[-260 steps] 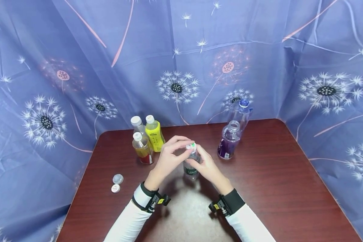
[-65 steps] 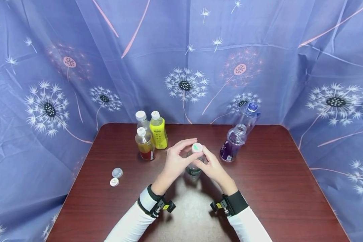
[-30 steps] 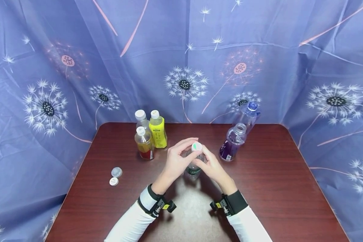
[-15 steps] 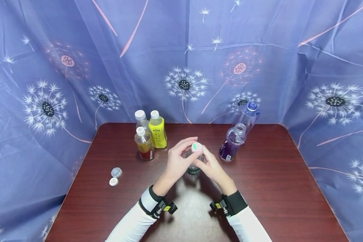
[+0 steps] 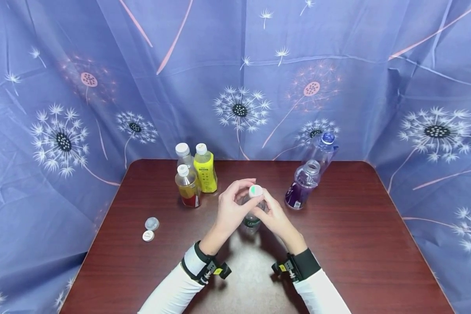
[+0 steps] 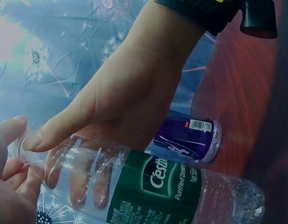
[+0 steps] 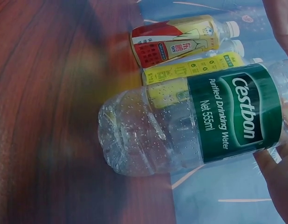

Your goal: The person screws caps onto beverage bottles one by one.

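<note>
"What's on our dark-red table (image 5: 361,244)?"

"Toward the back left corner we see a yellow bottle (image 5: 206,174), a clear bottle (image 5: 185,161) and a red-labelled bottle (image 5: 189,192)."

"And near the left edge we count a grey cap (image 5: 151,223) and a white cap (image 5: 148,236)."

"Toward the back right corner, a purple bottle (image 5: 297,194) and a blue-topped bottle (image 5: 319,152); midway between the side edges, our green-labelled bottle (image 5: 252,223)."
</note>
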The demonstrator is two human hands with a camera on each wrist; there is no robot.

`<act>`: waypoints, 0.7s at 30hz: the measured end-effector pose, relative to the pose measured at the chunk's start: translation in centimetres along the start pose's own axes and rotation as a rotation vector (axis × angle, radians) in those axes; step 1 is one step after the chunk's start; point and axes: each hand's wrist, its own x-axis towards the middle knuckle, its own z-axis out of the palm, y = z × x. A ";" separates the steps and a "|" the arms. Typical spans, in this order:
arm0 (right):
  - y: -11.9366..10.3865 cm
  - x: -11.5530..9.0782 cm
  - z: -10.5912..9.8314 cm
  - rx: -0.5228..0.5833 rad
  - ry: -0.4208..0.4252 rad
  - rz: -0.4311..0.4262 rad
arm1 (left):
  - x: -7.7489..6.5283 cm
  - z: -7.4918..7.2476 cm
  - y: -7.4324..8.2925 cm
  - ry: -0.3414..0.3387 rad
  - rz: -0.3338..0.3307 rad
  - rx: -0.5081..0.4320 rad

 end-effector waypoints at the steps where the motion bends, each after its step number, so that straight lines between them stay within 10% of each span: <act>1: 0.0 0.0 0.0 0.001 0.000 -0.005 | 0.0 0.0 0.0 -0.001 0.003 -0.003; 21: 0.3 0.0 0.0 0.021 -0.003 -0.029 | -0.1 0.0 -0.2 0.005 -0.001 0.033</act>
